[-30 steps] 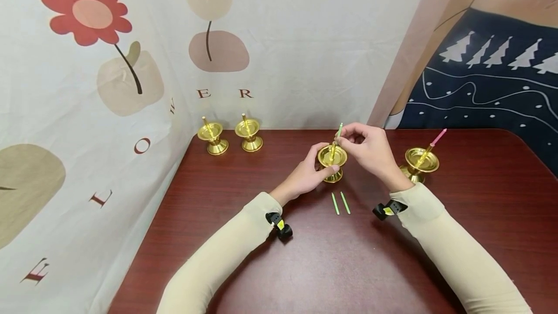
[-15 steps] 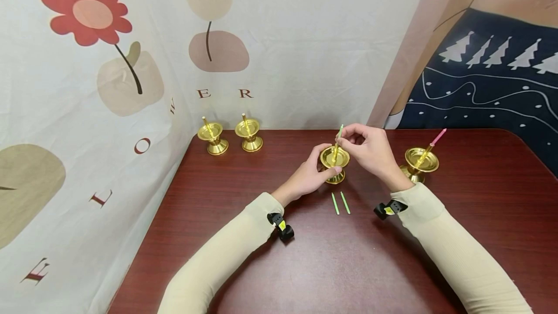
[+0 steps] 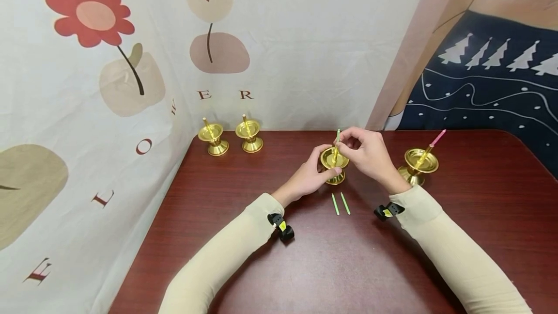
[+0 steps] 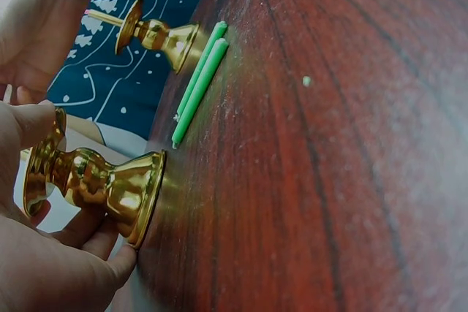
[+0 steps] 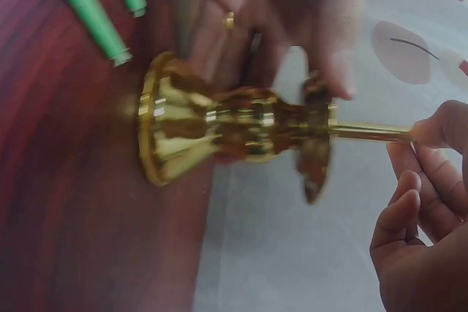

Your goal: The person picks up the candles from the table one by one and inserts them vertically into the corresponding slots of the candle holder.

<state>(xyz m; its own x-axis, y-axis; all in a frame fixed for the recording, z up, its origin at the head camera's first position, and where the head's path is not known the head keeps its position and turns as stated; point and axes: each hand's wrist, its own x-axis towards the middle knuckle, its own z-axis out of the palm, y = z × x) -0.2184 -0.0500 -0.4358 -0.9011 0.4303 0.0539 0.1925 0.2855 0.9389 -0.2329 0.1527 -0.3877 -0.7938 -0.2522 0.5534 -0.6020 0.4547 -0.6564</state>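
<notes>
My left hand (image 3: 311,174) grips a gold candle holder (image 4: 110,180) around its dish and stem, near the back edge of the table. Above that dish my right hand (image 3: 365,153) pinches a thin green candle (image 3: 338,134) at the top of the holder's upright tube (image 5: 369,131). How deep the candle sits in the tube is hidden by the fingers. Two more green candles (image 4: 201,91) lie side by side on the table in front of the holder.
To the right stands another gold holder (image 3: 421,161) bearing a pink candle (image 3: 438,137). Two gold holders (image 3: 211,133) with bare tubes stand at the back left of the dark red table (image 3: 244,193). Printed cloth (image 3: 305,62) hangs behind.
The held holder has shifted slightly right under my left hand. My right hand has come down a little with the green candle, which now stands more upright.
</notes>
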